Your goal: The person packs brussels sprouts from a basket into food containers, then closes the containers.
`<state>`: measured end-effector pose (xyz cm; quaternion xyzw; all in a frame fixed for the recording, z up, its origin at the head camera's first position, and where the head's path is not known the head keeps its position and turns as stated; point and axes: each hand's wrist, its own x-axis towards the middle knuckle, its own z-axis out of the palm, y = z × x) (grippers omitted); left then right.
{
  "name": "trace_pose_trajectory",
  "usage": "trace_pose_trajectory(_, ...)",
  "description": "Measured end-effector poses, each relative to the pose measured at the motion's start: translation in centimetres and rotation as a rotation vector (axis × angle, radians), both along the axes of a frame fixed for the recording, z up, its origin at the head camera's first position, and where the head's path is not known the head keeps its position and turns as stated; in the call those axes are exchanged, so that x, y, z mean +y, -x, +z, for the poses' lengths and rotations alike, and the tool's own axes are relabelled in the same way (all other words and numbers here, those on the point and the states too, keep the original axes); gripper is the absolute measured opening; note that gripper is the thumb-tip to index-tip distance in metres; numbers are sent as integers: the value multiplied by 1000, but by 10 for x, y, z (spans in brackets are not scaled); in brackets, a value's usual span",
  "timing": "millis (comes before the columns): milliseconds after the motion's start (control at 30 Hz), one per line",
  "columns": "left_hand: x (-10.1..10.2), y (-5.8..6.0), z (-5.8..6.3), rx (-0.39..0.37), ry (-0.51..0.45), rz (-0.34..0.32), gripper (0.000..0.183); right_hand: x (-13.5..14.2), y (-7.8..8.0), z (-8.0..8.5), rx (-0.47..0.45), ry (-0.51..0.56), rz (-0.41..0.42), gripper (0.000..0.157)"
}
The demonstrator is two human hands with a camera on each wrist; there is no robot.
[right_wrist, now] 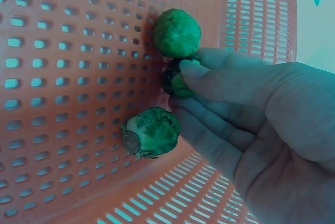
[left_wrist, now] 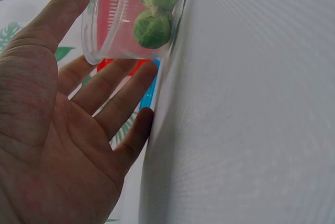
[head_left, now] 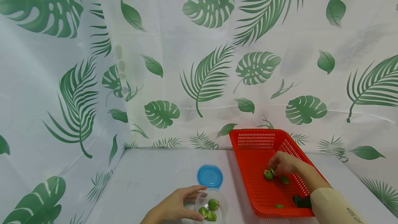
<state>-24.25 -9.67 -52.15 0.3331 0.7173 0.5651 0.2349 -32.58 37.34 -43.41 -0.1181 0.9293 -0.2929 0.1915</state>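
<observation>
My right hand [head_left: 284, 163] reaches into the red plastic basket [head_left: 255, 196]. Its thumb and fingers pinch a small Brussels sprout [right_wrist: 178, 80], partly covered by the thumb. Touching that one is a rounder Brussels sprout [right_wrist: 177, 33], and another Brussels sprout [right_wrist: 152, 132] lies below the fingers, cut stem showing. At the basket's near end sits one more sprout [head_left: 280, 206]. My left hand [head_left: 178, 205] rests against a clear plastic container [head_left: 222, 203], thumb and fingers spread along its side, the fingers fairly straight. Inside are three sprouts [head_left: 213, 204].
A blue lid [head_left: 210, 176] lies just behind the container on the white table [head_left: 149, 175]. Under the right sleeve [head_left: 334, 206], a dark object [head_left: 301, 201] shows in the basket. Leaf-printed cloth [head_left: 214, 89] hangs behind and at the left.
</observation>
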Motion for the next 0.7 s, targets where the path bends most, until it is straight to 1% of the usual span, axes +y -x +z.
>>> trace_pose_trajectory(100,0,0,0,10,-2,1,76,-1,1,0,16,-10,-18,26)
trace_pose_trajectory(400,0,-1,1,3,1,8,74,-2,3,0,61,-36,-16,23)
trace_pose_trajectory(600,0,-2,1,-1,4,13,75,-2,2,0,123,-40,-18,22)
trace_pose_trajectory(700,0,-2,1,-3,0,12,75,-2,3,-1,154,-37,-38,23)
